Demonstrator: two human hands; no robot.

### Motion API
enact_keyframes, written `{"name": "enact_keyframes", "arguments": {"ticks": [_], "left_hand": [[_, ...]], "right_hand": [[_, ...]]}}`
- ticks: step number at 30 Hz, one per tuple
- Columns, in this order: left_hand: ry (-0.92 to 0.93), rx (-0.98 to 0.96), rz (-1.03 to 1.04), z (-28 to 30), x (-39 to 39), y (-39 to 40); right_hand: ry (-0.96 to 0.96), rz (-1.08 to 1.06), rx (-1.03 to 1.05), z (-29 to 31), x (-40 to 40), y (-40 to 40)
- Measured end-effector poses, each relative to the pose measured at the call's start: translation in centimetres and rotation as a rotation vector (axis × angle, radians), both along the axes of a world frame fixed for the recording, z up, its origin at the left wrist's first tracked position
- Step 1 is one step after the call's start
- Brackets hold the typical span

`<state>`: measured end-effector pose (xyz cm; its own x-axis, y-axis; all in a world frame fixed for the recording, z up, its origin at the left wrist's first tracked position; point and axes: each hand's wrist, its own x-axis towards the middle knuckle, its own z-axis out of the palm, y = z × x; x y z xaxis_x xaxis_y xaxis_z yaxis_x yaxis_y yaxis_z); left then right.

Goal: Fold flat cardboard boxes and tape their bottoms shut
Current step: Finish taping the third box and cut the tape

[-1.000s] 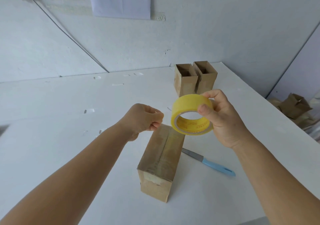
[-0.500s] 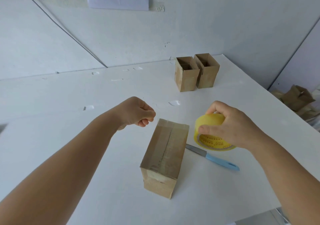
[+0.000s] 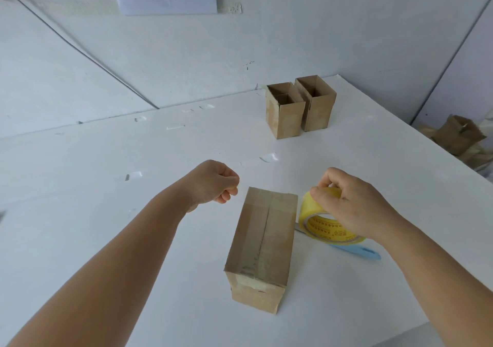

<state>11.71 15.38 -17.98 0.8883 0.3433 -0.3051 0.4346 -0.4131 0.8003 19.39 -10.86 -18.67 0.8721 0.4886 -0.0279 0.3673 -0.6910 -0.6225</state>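
Here, a brown cardboard box (image 3: 262, 242) stands upside down on the white worktop (image 3: 106, 186), with its taped bottom facing up. A strip of clear tape runs along the middle seam and folds down over the near end.

The right hand (image 3: 352, 202) is just to the right of the box. Its fingers (image 3: 324, 196) are curled around a yellow roll of sticky tape (image 3: 317, 220) and grip it from above. The roll is close beside the box, low over the worktop; I cannot tell if it touches. Under the roll lies a knife with a light blue handle (image 3: 357, 252), flat on the worktop.

The left hand (image 3: 213, 182) is just past the far left corner of the box. Its fingers are curled into a loose fist, and I cannot see anything in it. It does not touch the box.

Far behind the box, near the wall, two more small brown cardboard boxes (image 3: 298, 106) stand side by side, touching, with their tops open. To the far right of the box, off the worktop, more brown cardboard (image 3: 457, 136) lies in a heap.
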Motion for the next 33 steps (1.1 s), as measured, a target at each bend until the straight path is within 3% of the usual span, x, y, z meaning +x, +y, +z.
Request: {"name": "enact_keyframes", "arguments": {"ticks": [13,19,21,23,25,29,31,33], "left_hand": [[0.0,-0.031,-0.014,-2.5,-0.3,0.4],[0.016,-0.163,-0.018,-4.8,0.0,-0.8],[0.095,-0.053,-0.041,-4.8,0.0,-0.5],[0.232,0.218,-0.098,-4.9,-0.5,-0.4],[0.201,0.344,-0.099,-5.2,-0.8,-0.5],[-0.082,-0.224,-0.081,-4.1,-1.4,-3.0],[-0.069,-0.152,-0.19,-4.0,-1.9,-4.6],[-0.01,0.083,-0.236,-4.0,-1.8,-5.1]], "right_hand": [[0.075,-0.016,0.033,-1.6,-0.1,0.4],[0.125,-0.025,0.105,-2.4,-0.3,0.7],[0.112,-0.038,0.106,-2.5,-0.4,0.7],[0.092,-0.048,0.1,-2.4,-0.6,0.7],[0.08,-0.058,0.109,-2.4,-0.7,0.6],[0.064,-0.049,0.098,-2.5,-0.7,1.1],[0.054,-0.036,0.09,-2.6,-0.9,1.4],[0.041,-0.029,0.094,-2.6,-1.0,1.4]]}}
